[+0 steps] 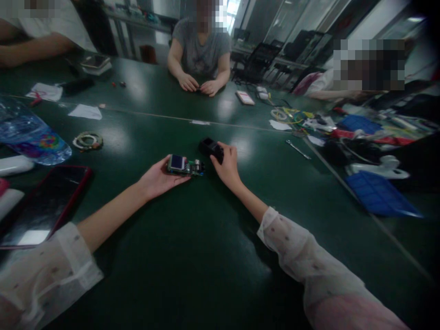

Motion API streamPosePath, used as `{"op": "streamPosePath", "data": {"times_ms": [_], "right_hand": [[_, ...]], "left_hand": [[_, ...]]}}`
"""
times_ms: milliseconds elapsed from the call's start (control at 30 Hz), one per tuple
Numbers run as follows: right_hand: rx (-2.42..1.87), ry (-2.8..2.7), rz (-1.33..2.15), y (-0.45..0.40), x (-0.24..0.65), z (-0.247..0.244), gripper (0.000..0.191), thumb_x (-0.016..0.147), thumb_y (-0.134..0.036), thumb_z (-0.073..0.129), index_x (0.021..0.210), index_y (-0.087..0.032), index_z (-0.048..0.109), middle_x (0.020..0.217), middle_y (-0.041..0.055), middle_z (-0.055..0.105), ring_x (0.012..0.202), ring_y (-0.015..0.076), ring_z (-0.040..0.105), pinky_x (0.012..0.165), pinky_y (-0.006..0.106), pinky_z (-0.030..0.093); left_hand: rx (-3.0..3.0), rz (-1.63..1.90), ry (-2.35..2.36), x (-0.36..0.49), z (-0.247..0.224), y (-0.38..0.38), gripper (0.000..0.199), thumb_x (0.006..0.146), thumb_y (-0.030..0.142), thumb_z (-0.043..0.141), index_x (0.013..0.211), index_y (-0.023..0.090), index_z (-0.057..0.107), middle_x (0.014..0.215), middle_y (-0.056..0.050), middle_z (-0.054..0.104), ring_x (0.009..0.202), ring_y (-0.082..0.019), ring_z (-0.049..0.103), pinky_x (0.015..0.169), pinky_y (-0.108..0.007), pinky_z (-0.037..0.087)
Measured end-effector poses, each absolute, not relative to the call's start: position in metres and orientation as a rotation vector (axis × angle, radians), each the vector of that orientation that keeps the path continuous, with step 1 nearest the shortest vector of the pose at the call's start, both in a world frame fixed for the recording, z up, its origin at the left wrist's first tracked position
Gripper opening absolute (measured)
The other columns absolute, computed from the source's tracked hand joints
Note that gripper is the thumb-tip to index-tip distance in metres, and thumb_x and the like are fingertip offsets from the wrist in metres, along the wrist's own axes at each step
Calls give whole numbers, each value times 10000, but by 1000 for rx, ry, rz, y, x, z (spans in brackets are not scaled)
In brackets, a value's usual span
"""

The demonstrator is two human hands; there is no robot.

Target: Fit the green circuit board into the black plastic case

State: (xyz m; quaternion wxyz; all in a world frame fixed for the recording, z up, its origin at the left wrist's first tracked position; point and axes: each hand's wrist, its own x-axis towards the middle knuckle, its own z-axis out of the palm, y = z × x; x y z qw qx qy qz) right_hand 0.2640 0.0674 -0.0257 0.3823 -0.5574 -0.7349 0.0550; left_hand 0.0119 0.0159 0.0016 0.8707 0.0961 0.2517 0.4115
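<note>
My left hand (156, 178) holds a green circuit board (187, 169) that carries a small square screen (177, 162), face up. Fingers lie under and along the board's near side. Just to the right, my right hand (227, 165) grips a black plastic housing (209, 147) with a rectangular opening, thumb on the near side and fingers over its right end. Board and housing are close together but apart, over the dark green table (206, 256). Whether the housing rests on the tabletop I cannot tell.
At left are a water bottle (37, 133), a phone (51, 197) and a coil of wire (87, 141). To the right lie a wrench (298, 150), a blue tray (381, 195) and tangled cables (292, 114). A person (202, 55) sits opposite, both hands on the table; others sit at either side.
</note>
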Motion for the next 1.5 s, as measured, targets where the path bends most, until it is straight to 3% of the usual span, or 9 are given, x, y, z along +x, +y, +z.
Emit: {"op": "streamPosePath", "data": {"times_ms": [267,1500], "right_hand": [[-1448,-1895,187,67,265,-23,477,868,-225,605,1327,-185,480,1231,152,491,1158,308,532,974,508,491],[-1493,-1967,137,60,261,-16,534,853,-185,613,1363,-189,455,1229,150,512,1147,316,553,960,523,518]], "left_hand": [[191,865,545,12,4,14,601,981,379,405,1534,199,256,1462,-193,473,1307,-350,522,1049,-472,473],[181,863,566,13,5,14,602,981,393,416,1530,187,278,1415,-194,527,1294,-336,539,1055,-475,474]]}}
